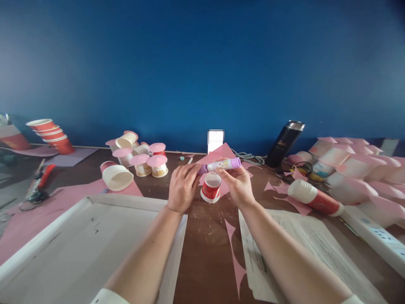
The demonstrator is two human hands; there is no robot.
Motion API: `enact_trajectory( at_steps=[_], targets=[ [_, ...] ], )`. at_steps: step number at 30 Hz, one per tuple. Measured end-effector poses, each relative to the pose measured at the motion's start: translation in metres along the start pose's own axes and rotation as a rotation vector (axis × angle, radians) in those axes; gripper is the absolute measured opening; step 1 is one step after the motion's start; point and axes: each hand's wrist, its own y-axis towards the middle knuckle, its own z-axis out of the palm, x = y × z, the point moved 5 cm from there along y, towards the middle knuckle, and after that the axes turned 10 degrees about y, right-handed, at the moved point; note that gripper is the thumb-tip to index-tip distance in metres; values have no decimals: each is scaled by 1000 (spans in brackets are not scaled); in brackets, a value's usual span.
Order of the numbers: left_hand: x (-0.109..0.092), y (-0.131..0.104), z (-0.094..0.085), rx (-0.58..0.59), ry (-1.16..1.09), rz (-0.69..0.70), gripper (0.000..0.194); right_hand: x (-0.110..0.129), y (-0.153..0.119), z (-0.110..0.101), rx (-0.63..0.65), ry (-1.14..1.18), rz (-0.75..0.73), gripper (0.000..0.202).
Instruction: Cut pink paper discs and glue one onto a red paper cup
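Both my hands are at a purple and white glue stick [224,164], held level above the table. My left hand [182,188] closes on its purple left end; whether that end is a loose cap I cannot tell. My right hand [240,183] grips the tube near its other purple end, thumb along the front. Just below stands a red and white paper cup [211,188], its pale round face up, touched by neither hand. A sheet of pink paper [221,153] lies behind the glue stick, partly covered by it and the cup.
Cups topped with pink discs [157,161] stand back left; many more pink-topped cups [354,169] fill the right. A white tray [126,202] lies front left, printed sheets [303,236] front right. A black flask [283,145], stacked cups [316,198] and a power strip [373,232] are rightward.
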Motion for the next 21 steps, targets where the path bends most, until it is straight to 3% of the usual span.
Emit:
enact_trajectory(
  at_steps=[21],
  targets=[
    [-4, 0, -3, -5, 0, 0, 37, 3, -4, 5, 27, -38, -7, 24]
  ],
)
